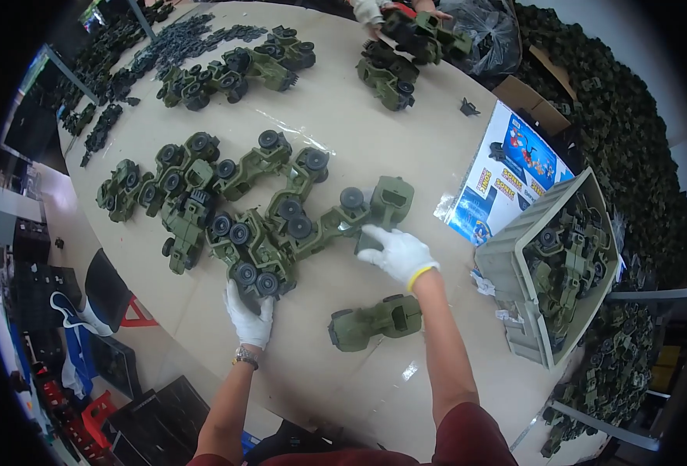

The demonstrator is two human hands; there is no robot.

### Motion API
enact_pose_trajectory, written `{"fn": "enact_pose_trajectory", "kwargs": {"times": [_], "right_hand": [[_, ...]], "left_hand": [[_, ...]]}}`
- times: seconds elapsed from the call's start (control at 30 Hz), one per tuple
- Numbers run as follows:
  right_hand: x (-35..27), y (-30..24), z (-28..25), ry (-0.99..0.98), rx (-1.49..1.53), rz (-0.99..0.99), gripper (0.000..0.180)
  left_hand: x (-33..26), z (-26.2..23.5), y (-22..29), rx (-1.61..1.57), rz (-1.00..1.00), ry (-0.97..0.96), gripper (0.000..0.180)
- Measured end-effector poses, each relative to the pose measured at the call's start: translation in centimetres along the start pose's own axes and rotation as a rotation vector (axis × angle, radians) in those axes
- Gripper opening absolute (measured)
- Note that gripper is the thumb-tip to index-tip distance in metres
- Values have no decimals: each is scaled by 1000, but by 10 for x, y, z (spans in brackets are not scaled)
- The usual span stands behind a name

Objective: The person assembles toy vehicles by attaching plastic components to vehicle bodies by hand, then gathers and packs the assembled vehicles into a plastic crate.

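Left hand (248, 317), thumb and fingers apart, touches the near end of a green toy truck (264, 254) on the surface (305, 380). Right hand (399, 258), also spread, meets another truck (392, 198) farther right; whether either grips, I cannot tell.

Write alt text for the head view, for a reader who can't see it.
A person's white-gloved left hand touches the near end of a cluster of green toy vehicles, while the gloved right hand is on another vehicle. At right is a grey crate of vehicles; across the table, another person's hands hold a further vehicle.
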State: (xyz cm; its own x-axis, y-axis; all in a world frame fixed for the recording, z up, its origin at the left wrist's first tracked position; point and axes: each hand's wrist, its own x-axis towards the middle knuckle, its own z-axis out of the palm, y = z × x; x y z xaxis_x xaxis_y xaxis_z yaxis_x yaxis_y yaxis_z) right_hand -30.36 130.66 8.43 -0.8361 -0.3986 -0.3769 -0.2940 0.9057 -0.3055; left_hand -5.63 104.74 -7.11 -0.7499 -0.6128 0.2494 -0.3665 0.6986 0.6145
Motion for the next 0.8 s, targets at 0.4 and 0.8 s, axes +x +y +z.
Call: {"fn": "enact_pose_trajectory", "kwargs": {"times": [0.4,0.8], "right_hand": [[130,106,-117,1146,137,305,55],[254,121,10,261,-10,128,70]], "left_hand": [[-2,4,0,-3,-14,-18,96],[-9,-4,-15,27,-53,-36,99]]}}
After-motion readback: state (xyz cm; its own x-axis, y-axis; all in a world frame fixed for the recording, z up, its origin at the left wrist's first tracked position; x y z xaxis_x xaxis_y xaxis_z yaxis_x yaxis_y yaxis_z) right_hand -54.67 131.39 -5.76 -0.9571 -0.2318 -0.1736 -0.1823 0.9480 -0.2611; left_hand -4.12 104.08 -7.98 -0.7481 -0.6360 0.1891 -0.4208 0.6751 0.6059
